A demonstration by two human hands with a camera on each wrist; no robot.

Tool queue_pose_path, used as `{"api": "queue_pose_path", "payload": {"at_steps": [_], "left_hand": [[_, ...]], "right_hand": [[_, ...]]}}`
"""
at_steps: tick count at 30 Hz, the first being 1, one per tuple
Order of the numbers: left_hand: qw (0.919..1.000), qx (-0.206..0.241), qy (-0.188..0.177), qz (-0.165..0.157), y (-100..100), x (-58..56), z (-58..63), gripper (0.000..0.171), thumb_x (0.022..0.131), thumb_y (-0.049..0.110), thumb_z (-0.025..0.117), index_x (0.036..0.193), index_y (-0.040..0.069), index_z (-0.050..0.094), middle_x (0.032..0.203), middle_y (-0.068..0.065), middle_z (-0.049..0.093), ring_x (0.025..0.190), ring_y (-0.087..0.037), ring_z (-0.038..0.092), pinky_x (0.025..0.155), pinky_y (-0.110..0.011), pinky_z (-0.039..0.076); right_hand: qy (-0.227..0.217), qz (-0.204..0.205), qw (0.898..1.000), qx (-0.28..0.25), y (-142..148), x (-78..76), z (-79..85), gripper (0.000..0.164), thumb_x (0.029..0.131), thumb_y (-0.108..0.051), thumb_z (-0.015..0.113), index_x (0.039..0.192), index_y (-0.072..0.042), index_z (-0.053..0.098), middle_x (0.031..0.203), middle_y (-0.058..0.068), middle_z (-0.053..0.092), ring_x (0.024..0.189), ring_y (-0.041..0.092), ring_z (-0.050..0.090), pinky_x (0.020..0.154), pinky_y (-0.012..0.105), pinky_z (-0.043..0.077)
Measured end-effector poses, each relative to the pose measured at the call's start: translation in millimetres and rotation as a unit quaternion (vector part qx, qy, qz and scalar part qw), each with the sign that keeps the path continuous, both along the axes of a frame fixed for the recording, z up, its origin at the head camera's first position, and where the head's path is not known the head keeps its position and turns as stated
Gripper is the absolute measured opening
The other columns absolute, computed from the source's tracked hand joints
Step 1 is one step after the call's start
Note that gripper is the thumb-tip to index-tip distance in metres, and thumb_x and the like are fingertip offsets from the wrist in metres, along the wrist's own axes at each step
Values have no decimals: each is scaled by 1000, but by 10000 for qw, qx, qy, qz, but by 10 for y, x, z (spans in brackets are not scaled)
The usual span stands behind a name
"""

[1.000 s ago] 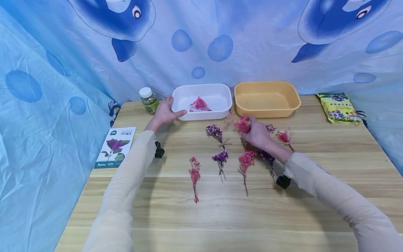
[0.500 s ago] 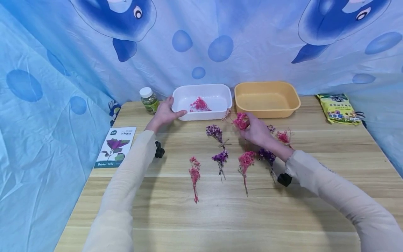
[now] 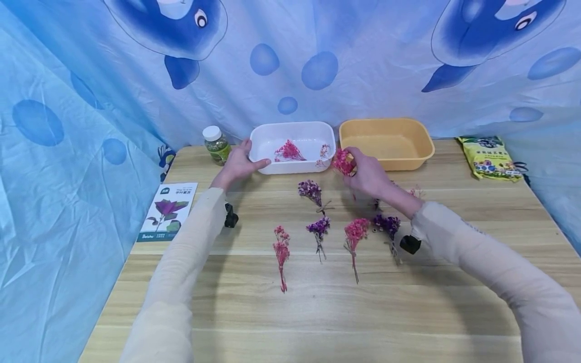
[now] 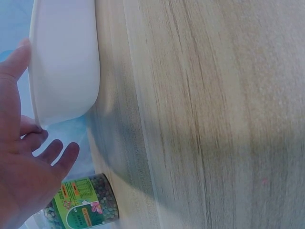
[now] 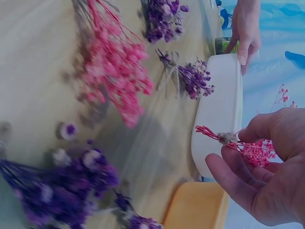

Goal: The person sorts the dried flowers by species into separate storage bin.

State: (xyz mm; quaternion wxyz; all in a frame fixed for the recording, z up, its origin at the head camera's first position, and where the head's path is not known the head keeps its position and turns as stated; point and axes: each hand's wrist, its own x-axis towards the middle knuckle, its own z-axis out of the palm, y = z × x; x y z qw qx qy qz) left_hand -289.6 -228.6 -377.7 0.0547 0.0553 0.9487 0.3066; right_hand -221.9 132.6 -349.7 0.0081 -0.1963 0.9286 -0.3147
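In the head view my left hand (image 3: 238, 164) holds the left end of a white plastic basin (image 3: 270, 168), its thumb on the front rim. A pink dried flower sprig (image 3: 290, 151) lies inside. My right hand (image 3: 367, 174) pinches a pink dried flower bunch (image 3: 342, 162) at the basin's right front corner. In the right wrist view, thumb and fingers close on the tied stems (image 5: 226, 138), with the blossoms toward the palm. Thin pale-pink sprays of this bunch (image 3: 324, 154) overlap the basin's right end.
A yellow basin (image 3: 386, 164) stands right of the white one. Purple bunches (image 3: 319, 227) and pink bunches (image 3: 356, 232) lie about the table, some partly behind my right arm. A pellet jar (image 3: 218, 148), a leaflet (image 3: 167, 212) and a yellow packet (image 3: 489, 159) sit near the edges.
My right hand has moved up and left with the pink flower bunch, from the table before the yellow basin to the white basin's right corner. My left hand stays at its end.
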Motion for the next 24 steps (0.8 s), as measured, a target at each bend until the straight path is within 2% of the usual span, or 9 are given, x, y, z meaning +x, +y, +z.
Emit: {"api": "queue_pose_path", "payload": {"at_steps": [4,10,16,21,24], "left_hand": [[10000,-24,15,0,-4,-1,-7,104,88,50,73,156,-4,15,164,-23,9,150,-38,10,121,-47,13],[10000,-13,46,-26,-12,-12,-32,104,88,50,73,156,-4,16,164,-23,10,150,-37,11,121,-46,14],[10000,-15,59,-46,-18,-19,-38,104,88,50,73,155,-5,15,163,-24,10,150,-37,11,121,-45,13],[10000,-18,84,-31,-12,-22,-29,105,88,51,73,155,-5,16,163,-24,11,150,-37,12,121,-45,14],[10000,8,80,-21,-11,-24,-23,105,88,51,73,156,-5,16,163,-23,11,150,-37,11,121,-45,14]], "right_hand": [[41,184,9998,32,-60,-72,71,74,85,-3,73,147,8,34,103,25,66,84,36,65,76,47,58],[70,495,9987,89,-146,-200,188,77,83,2,74,148,8,33,105,24,66,81,33,68,71,42,60],[215,785,9964,221,-204,-307,254,74,84,-1,74,147,7,35,102,21,66,76,30,67,71,41,60],[212,929,9950,288,-262,-385,310,78,83,2,73,149,7,32,103,24,67,85,33,67,80,44,58],[189,972,9941,438,-304,-436,347,80,84,3,71,152,4,29,109,22,66,86,32,66,87,44,56]]}}
